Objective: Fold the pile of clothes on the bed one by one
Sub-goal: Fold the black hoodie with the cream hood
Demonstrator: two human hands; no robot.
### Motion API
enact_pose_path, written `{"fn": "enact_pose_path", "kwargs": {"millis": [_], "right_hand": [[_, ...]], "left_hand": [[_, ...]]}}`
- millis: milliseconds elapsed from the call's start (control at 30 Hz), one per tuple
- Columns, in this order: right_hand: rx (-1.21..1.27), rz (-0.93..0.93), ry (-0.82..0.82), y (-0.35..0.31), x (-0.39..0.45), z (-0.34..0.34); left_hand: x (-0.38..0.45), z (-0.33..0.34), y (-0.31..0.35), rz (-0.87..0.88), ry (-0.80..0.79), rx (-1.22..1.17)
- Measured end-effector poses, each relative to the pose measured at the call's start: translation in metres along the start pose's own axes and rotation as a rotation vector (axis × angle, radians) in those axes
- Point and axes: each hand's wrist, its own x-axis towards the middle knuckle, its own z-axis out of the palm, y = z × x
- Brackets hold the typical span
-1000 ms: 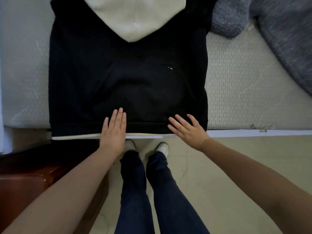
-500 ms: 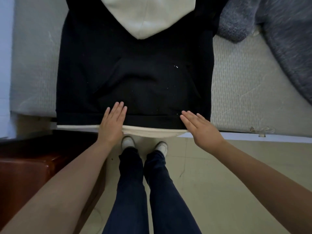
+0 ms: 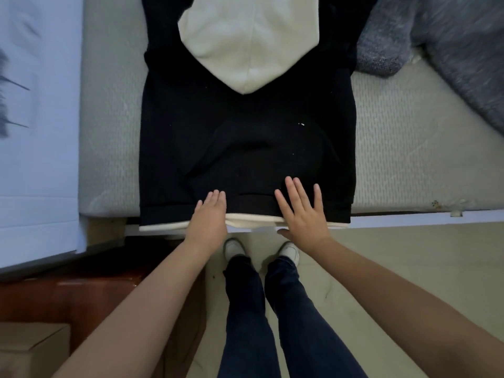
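Note:
A black hoodie point(image 3: 245, 143) with a cream hood point(image 3: 251, 42) lies flat on the bed, its sides folded in and a cream band along its bottom hem at the bed's near edge. My left hand point(image 3: 208, 216) rests flat on the hem left of centre, fingers together. To the right of centre my right hand point(image 3: 302, 211) lies flat on the hem with fingers spread. Neither hand grips the cloth.
A grey fuzzy garment point(image 3: 436, 50) is heaped at the bed's far right. The pale quilted mattress point(image 3: 409, 159) shows on both sides of the hoodie. A white-blue surface point(image 3: 38, 132) and a reddish wooden piece point(image 3: 81, 296) stand at left; my legs are on the tiled floor below.
Both hands slid along the hem toward the middle, the right one moving left and up onto the cloth. The view shifted, showing more of the left side.

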Motion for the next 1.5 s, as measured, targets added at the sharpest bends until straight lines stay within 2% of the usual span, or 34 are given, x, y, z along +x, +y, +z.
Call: {"fn": "enact_pose_path", "kwargs": {"millis": [67, 167, 267, 467, 600, 700, 767, 867, 900, 933, 967, 1067, 1133, 1200, 1300, 1400, 1500], "right_hand": [[0.051, 0.053, -0.01, -0.016, -0.005, -0.004], [0.205, 0.268, -0.008, -0.039, -0.001, -0.014], [0.296, 0.398, 0.105, -0.04, 0.005, -0.02], [0.132, 0.255, 0.251, 0.006, -0.015, -0.02], [0.087, 0.209, 0.177, 0.015, -0.027, -0.031], [0.025, 0.118, -0.01, 0.013, -0.038, -0.033], [0.048, 0.129, -0.079, 0.009, -0.045, -0.037], [0.111, 0.071, 0.02, -0.009, -0.063, -0.042], [0.122, 0.066, 0.066, -0.017, -0.073, -0.044], [0.133, 0.068, 0.141, -0.023, -0.084, -0.045], [0.132, 0.068, 0.139, -0.028, -0.097, -0.046], [0.155, 0.045, -0.086, -0.036, -0.14, -0.051], [0.122, 0.004, -0.131, -0.036, -0.162, -0.056], [0.109, -0.035, -0.098, -0.032, -0.172, -0.066], [0.076, 0.001, -0.016, -0.017, -0.157, -0.09], [0.055, 0.092, 0.083, 0.006, -0.121, -0.114], [-0.006, 0.199, 0.13, 0.027, -0.073, -0.135]], "left_hand": [[-0.003, 0.0, 0.011, -0.002, 0.001, -0.011], [-0.012, -0.001, 0.018, 0.02, -0.001, 0.011], [-0.019, -0.003, 0.013, 0.045, 0.046, 0.065], [-0.016, 0.007, -0.006, 0.101, 0.078, 0.215], [-0.013, 0.014, -0.021, 0.126, 0.125, 0.163], [-0.025, 0.008, -0.029, 0.149, 0.151, 0.13], [-0.044, 0.004, -0.033, 0.211, 0.28, 0.128], [-0.078, 0.003, -0.037, 0.303, 0.567, 0.151], [-0.09, 0.004, -0.038, 0.306, 0.608, 0.154], [-0.104, 0.005, -0.038, 0.317, 0.621, 0.178], [-0.116, 0.007, -0.039, 0.33, 0.615, 0.21], [-0.154, 0.014, -0.041, 0.393, 0.507, 0.278], [-0.175, 0.012, -0.046, 0.461, 0.481, 0.27], [-0.184, 0.002, -0.048, 0.495, 0.497, 0.268], [-0.179, -0.023, -0.039, 0.496, 0.529, 0.28], [-0.151, -0.055, -0.018, 0.451, 0.633, 0.343], [-0.104, -0.086, -0.009, 0.329, 0.575, 0.362]]}}
